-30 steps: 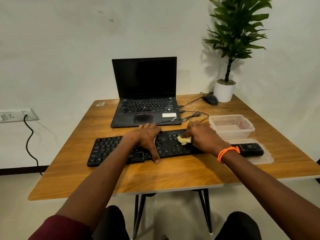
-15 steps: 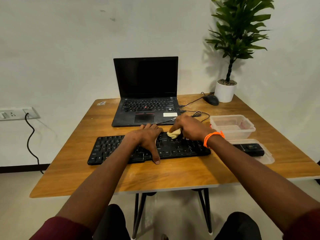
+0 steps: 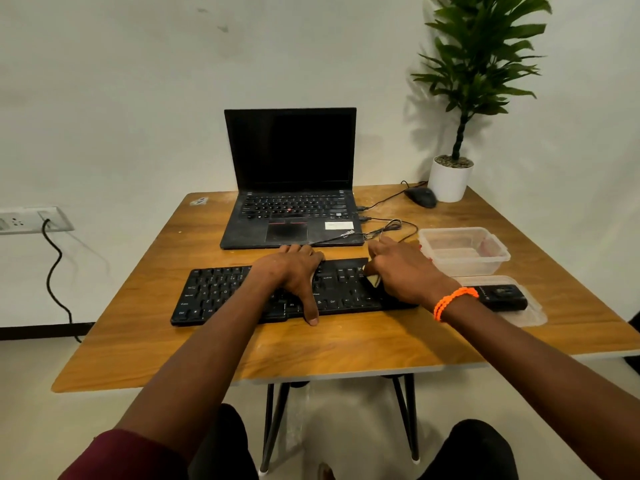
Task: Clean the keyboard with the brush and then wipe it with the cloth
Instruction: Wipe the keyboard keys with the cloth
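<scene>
A black keyboard [image 3: 221, 292] lies across the middle of the wooden table [image 3: 346, 344]. My left hand [image 3: 294, 275] rests flat on its middle, fingers over the far edge and the thumb at the near edge. My right hand [image 3: 401, 271] covers the keyboard's right end and presses a small yellow cloth [image 3: 374, 280] onto the keys; only a corner of the cloth shows under the palm. A black brush [image 3: 502, 297] lies on a clear lid [image 3: 533, 315] to the right of the keyboard.
An open black laptop [image 3: 291, 188] stands behind the keyboard, with cables [image 3: 391, 226] running to its right side. A clear plastic tub [image 3: 464, 251] sits at the right, a black mouse [image 3: 420, 196] and a potted plant [image 3: 450, 181] at the back right corner.
My right hand with the cloth swept left along the far edge of the keyboard, then came back right onto its right end. My left hand has stayed put.
</scene>
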